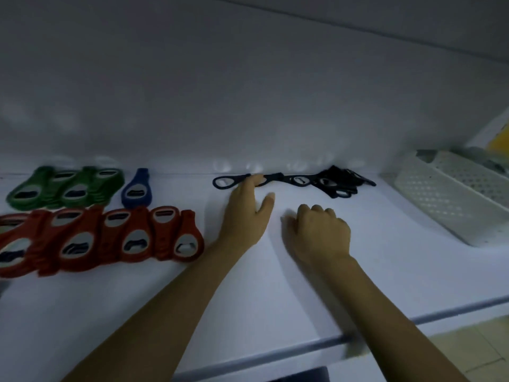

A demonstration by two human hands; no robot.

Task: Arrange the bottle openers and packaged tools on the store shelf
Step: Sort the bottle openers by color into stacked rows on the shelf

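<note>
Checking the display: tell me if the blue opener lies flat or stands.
Flat: the blue opener lies on the shelf, metal insert facing up.

left hand [246,213] reaches far, palm down, fingers [251,183] straight, thumb [269,200] splayed right. right hand [321,233] nearer, knuckles up, fingers curled under, loose fist.

white shelf [385,271]; green openers [63,188]; blue opener [137,193]; red openers [96,241]; black openers [330,181]; white basket [440,199]

Bare forearms; left hand [243,216] and right hand [319,232] both uncovered
</note>
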